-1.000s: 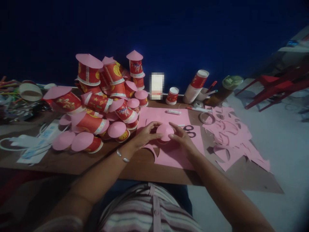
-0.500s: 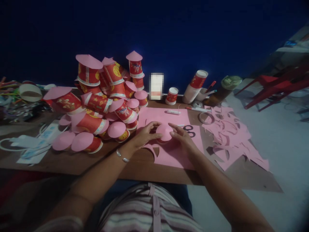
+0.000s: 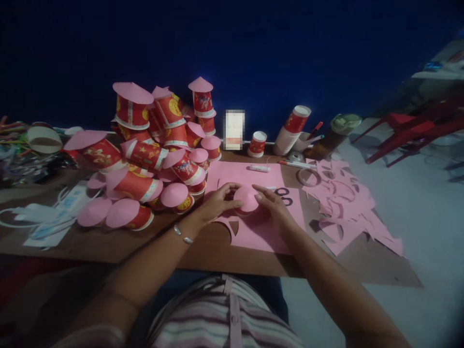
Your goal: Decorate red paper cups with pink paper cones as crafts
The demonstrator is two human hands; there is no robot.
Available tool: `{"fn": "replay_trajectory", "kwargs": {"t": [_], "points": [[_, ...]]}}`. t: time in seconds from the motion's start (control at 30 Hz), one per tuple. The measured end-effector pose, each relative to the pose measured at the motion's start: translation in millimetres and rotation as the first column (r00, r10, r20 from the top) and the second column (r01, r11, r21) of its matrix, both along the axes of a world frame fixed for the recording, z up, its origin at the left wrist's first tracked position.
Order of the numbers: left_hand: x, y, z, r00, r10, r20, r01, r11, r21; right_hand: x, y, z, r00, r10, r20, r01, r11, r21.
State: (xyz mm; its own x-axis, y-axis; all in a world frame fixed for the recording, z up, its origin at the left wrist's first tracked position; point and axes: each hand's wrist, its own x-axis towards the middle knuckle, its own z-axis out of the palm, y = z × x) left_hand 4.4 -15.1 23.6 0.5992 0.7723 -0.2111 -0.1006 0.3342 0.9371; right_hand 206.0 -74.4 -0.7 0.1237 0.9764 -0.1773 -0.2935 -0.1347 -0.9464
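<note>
The left hand (image 3: 225,200) and the right hand (image 3: 274,205) curve around a small pink paper cone (image 3: 246,197) from either side, thumbs pressed on its near slope and the other fingers bent around the far side. A bit of red and a pale rim show under the cone's near edge. The cone is at the middle of the table (image 3: 174,249), over pink paper sheets (image 3: 270,238). Just right of the right hand lie scissors, their dark handles (image 3: 286,198) showing; a white tube (image 3: 260,168) lies farther off on the paper. To the left is a heap of red cups (image 3: 143,187) with pink cone tops, some upright, some tipped over. Farther left lies a white power strip (image 3: 39,212). On the right are a tape roll (image 3: 310,183) and pink paper offcuts (image 3: 348,193). At the far edge stand a single red cup (image 3: 257,145) and a leaning cup stack (image 3: 294,126). Red chairs (image 3: 408,124) stand beyond, far right.
</note>
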Motion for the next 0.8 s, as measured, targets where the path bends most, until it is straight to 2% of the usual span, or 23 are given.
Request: {"fn": "replay_trajectory", "kwargs": {"t": [0.23,0.37,0.47,0.57,0.67,0.8], "points": [[0,0,0.9,1.000,-0.007,-0.004,0.007,1.000,-0.002,2,3,-4.5,0.999,0.035,0.007,-0.035,0.999,0.004],[-1,0,1.1,1.000,0.015,0.000,-0.015,1.000,-0.012,3,1,-0.6,0.999,0.015,0.030,-0.015,1.000,0.021],[-1,-1,3.1,1.000,0.025,-0.001,-0.025,1.000,-0.005,3,-2,5.3,0.992,-0.043,0.122,0.026,0.990,0.141],[-2,-1,5.6,1.000,0.019,-0.001,-0.019,1.000,0.016,4,-8,10.6,0.956,-0.109,0.273,0.018,0.949,0.315],[-3,1,5.8,1.000,0.028,-0.014,-0.028,0.999,0.039,3,-15,13.4,0.839,-0.203,0.504,-0.054,0.892,0.448],[-5,3,2.4,0.998,0.037,-0.041,-0.034,0.997,0.070,-3,-22,11.0,0.566,-0.323,0.759,-0.212,0.832,0.512]]}}
